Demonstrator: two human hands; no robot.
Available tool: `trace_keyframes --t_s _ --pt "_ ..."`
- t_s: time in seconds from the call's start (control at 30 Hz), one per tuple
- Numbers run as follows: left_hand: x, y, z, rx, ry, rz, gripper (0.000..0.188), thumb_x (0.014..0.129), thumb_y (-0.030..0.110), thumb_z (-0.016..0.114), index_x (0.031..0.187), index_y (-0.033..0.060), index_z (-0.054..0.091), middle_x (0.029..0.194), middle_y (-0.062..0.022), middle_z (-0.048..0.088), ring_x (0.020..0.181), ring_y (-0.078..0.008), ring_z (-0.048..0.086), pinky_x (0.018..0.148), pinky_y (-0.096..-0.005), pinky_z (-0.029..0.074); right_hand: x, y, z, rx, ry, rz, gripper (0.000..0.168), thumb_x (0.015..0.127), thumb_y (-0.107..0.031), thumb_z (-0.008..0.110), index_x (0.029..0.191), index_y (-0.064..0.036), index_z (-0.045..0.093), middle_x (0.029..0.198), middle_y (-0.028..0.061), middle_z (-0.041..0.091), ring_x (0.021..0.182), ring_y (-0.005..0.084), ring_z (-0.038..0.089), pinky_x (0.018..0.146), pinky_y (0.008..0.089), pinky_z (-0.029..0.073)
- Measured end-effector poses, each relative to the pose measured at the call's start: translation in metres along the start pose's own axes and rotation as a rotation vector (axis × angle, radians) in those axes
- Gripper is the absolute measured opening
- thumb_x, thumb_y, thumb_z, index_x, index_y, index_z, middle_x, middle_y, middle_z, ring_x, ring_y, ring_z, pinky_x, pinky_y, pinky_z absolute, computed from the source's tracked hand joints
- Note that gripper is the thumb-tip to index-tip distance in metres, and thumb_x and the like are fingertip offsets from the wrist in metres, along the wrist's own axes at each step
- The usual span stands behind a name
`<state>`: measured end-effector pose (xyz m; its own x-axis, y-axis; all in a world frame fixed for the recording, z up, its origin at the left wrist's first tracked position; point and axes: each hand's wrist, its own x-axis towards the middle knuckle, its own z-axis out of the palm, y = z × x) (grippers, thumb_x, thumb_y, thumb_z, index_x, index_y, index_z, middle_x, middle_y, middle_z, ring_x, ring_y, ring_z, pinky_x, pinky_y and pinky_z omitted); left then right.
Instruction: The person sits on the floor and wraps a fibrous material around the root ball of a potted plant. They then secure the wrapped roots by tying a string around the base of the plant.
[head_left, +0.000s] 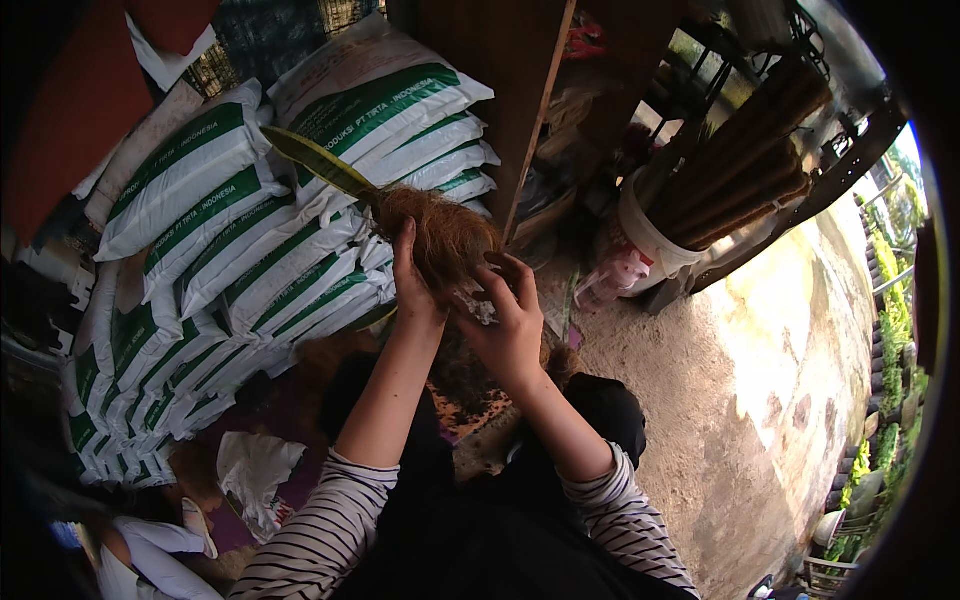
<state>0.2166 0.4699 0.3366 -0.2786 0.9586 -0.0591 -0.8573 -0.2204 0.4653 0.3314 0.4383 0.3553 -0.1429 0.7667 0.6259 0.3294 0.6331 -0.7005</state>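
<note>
A ball of brown coconut fibre (439, 229) is held up in front of me, with one long yellow-edged green leaf (322, 161), like a snake plant's, pointing out of it to the upper left. My left hand (416, 277) cups the ball from below and its left side, thumb upward. At the ball's lower right, my right hand (510, 322) has bent, spread fingers, the tips at or close to the fibre; whether they pinch any strands is unclear. Below the hands, dark loose material (469, 382) lies between my knees, partly hidden by my forearms.
Stacked white and green sacks (225, 247) rise at the left. A white bucket (660, 247) holding long fibre-covered poles (750, 165) stands at the upper right, a clear plastic cup (619, 274) beside it. Near a crumpled white bag (259, 476), another person's leg (161, 540) shows at lower left.
</note>
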Motion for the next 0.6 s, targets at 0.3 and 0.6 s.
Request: trace_keyframes --t_s 0.3,0.6 --pt "0.010 0.011 -0.005 -0.095 0.054 0.092 0.045 0.086 0.039 0.053 0.120 0.0102 0.048 0.113 -0.0083 0.055 0.102 -0.0241 0.055 0.088 -0.0422 0.046 0.017 0.005 0.001 0.421 -0.020 0.108 0.015 0.069 0.012 0.055 0.081 0.004 0.061 0.089 0.0081 0.060 0.082 0.0140 0.060 0.071 0.0252 0.048" --pt "0.005 0.023 0.002 -0.118 -0.053 0.049 0.045 0.086 0.038 0.052 0.120 0.0087 0.048 0.113 -0.0091 0.054 0.104 -0.0248 0.054 0.088 -0.0425 0.046 0.040 0.030 0.008 0.900 0.125 0.315 0.030 0.076 0.011 0.057 0.103 -0.001 0.050 0.098 0.0077 0.058 0.087 0.0126 0.057 0.083 0.0273 0.046"
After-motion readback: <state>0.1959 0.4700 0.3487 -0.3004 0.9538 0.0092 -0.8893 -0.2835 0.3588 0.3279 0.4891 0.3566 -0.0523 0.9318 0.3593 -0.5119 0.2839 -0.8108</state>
